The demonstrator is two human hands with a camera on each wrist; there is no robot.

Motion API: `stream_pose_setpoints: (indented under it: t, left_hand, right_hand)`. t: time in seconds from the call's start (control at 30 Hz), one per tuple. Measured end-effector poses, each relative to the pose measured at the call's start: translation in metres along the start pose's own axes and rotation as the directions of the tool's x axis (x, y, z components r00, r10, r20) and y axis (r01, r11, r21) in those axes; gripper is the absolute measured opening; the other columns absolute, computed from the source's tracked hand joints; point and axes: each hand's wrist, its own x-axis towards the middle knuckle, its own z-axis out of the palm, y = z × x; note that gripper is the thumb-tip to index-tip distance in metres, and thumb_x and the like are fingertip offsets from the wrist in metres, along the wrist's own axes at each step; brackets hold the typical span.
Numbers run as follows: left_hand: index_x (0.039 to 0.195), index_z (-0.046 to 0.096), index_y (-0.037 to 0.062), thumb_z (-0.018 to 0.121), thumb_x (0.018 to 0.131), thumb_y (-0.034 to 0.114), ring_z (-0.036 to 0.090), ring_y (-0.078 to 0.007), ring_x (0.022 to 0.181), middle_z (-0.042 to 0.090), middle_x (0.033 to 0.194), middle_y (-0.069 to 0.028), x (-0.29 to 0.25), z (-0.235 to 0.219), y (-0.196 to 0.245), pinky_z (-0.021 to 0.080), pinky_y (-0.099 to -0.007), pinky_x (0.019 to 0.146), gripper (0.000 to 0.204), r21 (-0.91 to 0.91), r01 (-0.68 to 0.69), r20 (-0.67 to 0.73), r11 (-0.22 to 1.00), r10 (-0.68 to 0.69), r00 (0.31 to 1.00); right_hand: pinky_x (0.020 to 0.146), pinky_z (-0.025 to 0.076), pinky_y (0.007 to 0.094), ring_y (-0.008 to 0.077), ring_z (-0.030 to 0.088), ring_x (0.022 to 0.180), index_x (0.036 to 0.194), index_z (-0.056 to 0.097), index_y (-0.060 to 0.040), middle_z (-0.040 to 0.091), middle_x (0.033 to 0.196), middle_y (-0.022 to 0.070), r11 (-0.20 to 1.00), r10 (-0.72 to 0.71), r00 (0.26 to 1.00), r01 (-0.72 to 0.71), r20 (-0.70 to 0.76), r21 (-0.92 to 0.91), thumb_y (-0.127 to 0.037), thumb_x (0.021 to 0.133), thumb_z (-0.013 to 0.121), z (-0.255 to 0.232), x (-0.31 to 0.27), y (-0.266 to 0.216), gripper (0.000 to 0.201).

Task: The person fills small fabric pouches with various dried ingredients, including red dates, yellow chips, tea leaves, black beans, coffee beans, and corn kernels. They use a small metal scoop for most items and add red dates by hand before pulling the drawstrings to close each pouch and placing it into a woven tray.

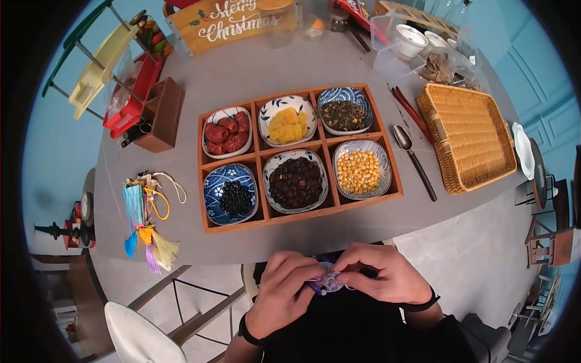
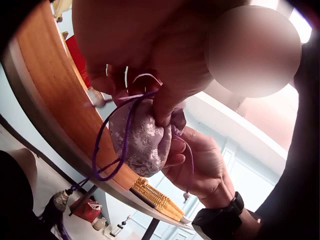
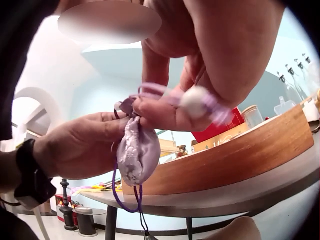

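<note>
A small lavender drawstring pouch [image 2: 137, 135] with a floral pattern is between the two hands, below the table's near edge. My left hand [image 1: 281, 296] pinches the pouch near its gathered mouth. From the other side, my right hand [image 1: 387, 275] grips the mouth too, thumb and fingers meeting at the fabric. Purple cord [image 2: 97, 145] loops down beside the pouch, and a dark tassel [image 2: 52, 202] hangs low in the left wrist view. A white bead [image 3: 194, 100] on a pale cord shows blurred by the right fingers.
A wooden divided tray [image 1: 254, 156] on the table holds patterned bowls of red dates, yellow pieces, dried leaves, black beans, dark pieces and corn kernels. Right of it lie a spoon [image 1: 414, 160] and a wicker basket [image 1: 475, 142]. Tasselled pouches [image 1: 136, 202] lie left.
</note>
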Motion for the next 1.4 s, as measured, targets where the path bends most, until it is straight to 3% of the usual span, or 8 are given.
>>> stream_pose_setpoints:
  t: [0.1, 0.4, 0.53, 0.6, 0.67, 1.2, 1.33, 1.4]
  left_hand:
    - [0.09, 0.068, 0.004, 0.071, 0.064, -0.006, 0.057, -0.0282, 0.091, 0.065, 0.096, -0.0067, 0.003, 0.001, -0.001, 0.047, -0.0378, 0.079, 0.028, 0.034, 0.0, 0.05, 0.999, -0.002, 0.999]
    - [0.106, 0.066, 0.006, 0.073, 0.069, -0.003, 0.056, -0.0271, 0.094, 0.062, 0.099, -0.0044, 0.006, 0.006, -0.004, 0.045, -0.0387, 0.084, 0.039, -0.014, -0.077, 0.247, 0.997, 0.079, 0.966]
    - [0.111, 0.062, 0.0059, 0.076, 0.07, -0.001, 0.057, -0.0242, 0.089, 0.061, 0.098, -0.0063, -0.001, 0.012, 0.012, 0.047, -0.0352, 0.08, 0.044, 0.151, 0.119, -0.027, 0.981, -0.116, 0.993]
    - [0.113, 0.056, 0.0051, 0.077, 0.073, 0.003, 0.058, -0.0199, 0.081, 0.06, 0.094, -0.0083, -0.012, 0.013, 0.012, 0.048, -0.0309, 0.071, 0.045, -0.173, 0.256, -0.126, 0.951, -0.279, 0.952]
    - [0.109, 0.054, 0.0043, 0.077, 0.074, 0.006, 0.057, -0.0156, 0.072, 0.059, 0.088, -0.008, -0.01, 0.021, 0.011, 0.048, -0.0274, 0.064, 0.043, -0.238, 0.265, -0.033, 0.934, -0.281, 0.959]
    - [0.103, 0.053, 0.0012, 0.061, 0.077, -0.007, 0.057, -0.0088, 0.075, 0.06, 0.087, -0.0051, -0.012, 0.031, 0.009, 0.046, -0.0214, 0.063, 0.029, -0.281, 0.563, 0.141, 0.777, -0.547, 0.825]
    - [0.097, 0.057, 0.003, 0.066, 0.074, -0.004, 0.058, -0.0139, 0.056, 0.061, 0.071, -0.0083, -0.014, 0.027, 0.001, 0.046, -0.0264, 0.051, 0.025, -0.085, 0.466, -0.184, 0.881, -0.473, 0.862]
    - [0.1, 0.056, 0.0022, 0.061, 0.075, -0.008, 0.058, -0.0091, 0.068, 0.061, 0.077, -0.0051, -0.016, 0.02, 0.004, 0.046, -0.0234, 0.059, 0.027, -0.102, 0.54, -0.117, 0.835, -0.55, 0.827]
  right_hand:
    - [0.063, 0.049, 0.026, 0.0122, 0.061, 0.07, 0.1, 0.061, -0.0015, 0.062, 0.084, 0.005, 0.977, 0.161, 0.987, -0.157, -0.022, 0.143, -0.004, 0.086, 0.069, 0.004, -0.004, 0.0, 0.017]
    - [0.064, 0.049, 0.027, 0.0155, 0.064, 0.071, 0.088, 0.061, 0.0002, 0.066, 0.078, 0.0082, 0.953, 0.291, 0.954, -0.284, 0.071, -0.102, 0.0, 0.083, 0.069, -0.009, -0.016, 0.001, 0.01]
    - [0.054, 0.047, 0.0317, 0.0221, 0.063, 0.062, 0.082, 0.059, -0.0009, 0.061, 0.073, 0.0118, 0.985, 0.157, 0.976, -0.166, -0.15, -0.053, 0.002, 0.081, 0.067, 0.0, -0.026, 0.004, 0.008]
    - [0.054, 0.047, 0.0325, 0.0236, 0.062, 0.062, 0.082, 0.059, -0.001, 0.061, 0.073, 0.0116, 0.982, 0.126, 0.962, -0.156, -0.241, -0.111, 0.005, 0.08, 0.066, 0.007, -0.023, 0.001, 0.009]
    - [0.055, 0.048, 0.0341, 0.028, 0.06, 0.063, 0.082, 0.06, -0.0019, 0.059, 0.073, 0.0113, 0.943, -0.145, 0.928, 0.024, -0.345, -0.331, 0.008, 0.076, 0.065, 0.016, -0.019, 0.002, 0.013]
    - [0.063, 0.05, 0.0375, 0.0315, 0.059, 0.075, 0.09, 0.055, 0.0018, 0.057, 0.084, 0.0132, 0.945, -0.238, 0.944, 0.171, -0.228, -0.278, 0.009, 0.078, 0.065, 0.041, -0.021, 0.013, 0.017]
    - [0.062, 0.049, 0.038, 0.0316, 0.058, 0.07, 0.089, 0.053, 0.0007, 0.057, 0.083, 0.014, 0.975, -0.151, 0.952, 0.099, -0.266, -0.2, 0.01, 0.077, 0.064, 0.04, -0.027, 0.012, 0.018]
    - [0.062, 0.05, 0.0375, 0.031, 0.059, 0.07, 0.089, 0.053, 0.0001, 0.057, 0.084, 0.0142, 0.975, -0.13, 0.956, 0.075, -0.264, -0.208, 0.01, 0.077, 0.064, 0.041, -0.026, 0.013, 0.019]
